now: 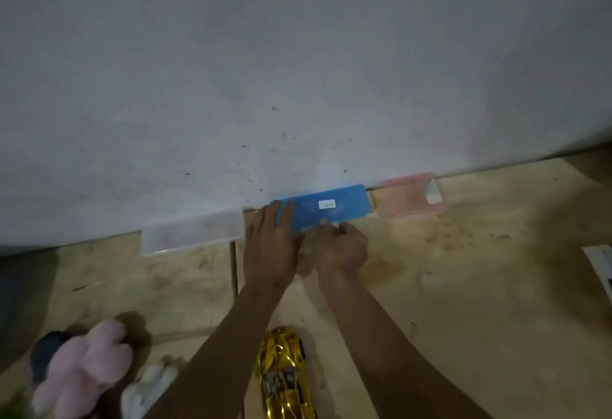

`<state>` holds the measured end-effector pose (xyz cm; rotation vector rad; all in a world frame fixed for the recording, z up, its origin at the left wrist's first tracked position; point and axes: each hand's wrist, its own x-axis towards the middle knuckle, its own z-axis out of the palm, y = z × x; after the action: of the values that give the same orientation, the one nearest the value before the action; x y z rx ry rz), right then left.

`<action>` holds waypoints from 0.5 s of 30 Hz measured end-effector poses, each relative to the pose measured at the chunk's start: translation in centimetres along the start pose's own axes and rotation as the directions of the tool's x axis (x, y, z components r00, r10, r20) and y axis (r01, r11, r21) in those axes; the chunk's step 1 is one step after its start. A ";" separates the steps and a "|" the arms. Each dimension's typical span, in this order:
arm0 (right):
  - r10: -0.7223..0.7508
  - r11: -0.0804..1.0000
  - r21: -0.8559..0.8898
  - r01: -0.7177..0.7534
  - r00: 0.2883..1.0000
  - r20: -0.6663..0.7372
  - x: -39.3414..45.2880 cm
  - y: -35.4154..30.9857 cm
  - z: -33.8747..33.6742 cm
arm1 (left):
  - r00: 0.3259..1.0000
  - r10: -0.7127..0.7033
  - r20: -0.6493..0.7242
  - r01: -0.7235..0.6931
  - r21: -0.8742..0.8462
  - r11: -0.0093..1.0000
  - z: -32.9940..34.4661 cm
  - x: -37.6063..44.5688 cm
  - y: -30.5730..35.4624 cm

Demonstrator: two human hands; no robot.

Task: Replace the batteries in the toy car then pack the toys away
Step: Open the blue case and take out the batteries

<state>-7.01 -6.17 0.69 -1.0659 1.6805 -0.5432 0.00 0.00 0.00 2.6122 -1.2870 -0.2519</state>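
The left hand [271, 243] lies flat with straight fingers over the left end of a flat blue plastic box [326, 206] that stands against the grey wall [298, 71]. The right hand [342, 246], fingers curled, works at the box's near edge; whether it pinches anything cannot be told. Beyond the right hand, just right of the blue box, sits a pink translucent box [409, 198]; left of the left hand, a clear box [192, 233]. Below the forearms, between them, the shiny gold toy car [284, 375] lies on the wooden floor [463, 302]. Farther left are a pink plush toy [82, 369] and a white plush toy [149, 389].
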 end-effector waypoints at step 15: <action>0.282 0.833 0.459 -0.309 0.951 0.128 2.6 1.3 1.3 | 0.971 0.150 -0.187 -0.140 0.066 0.988 3.4 2.8 -2.1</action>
<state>-6.53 -7.53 -2.13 -0.4473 1.5146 -0.6702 2.42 -1.42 -3.98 2.4957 -1.4244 0.0570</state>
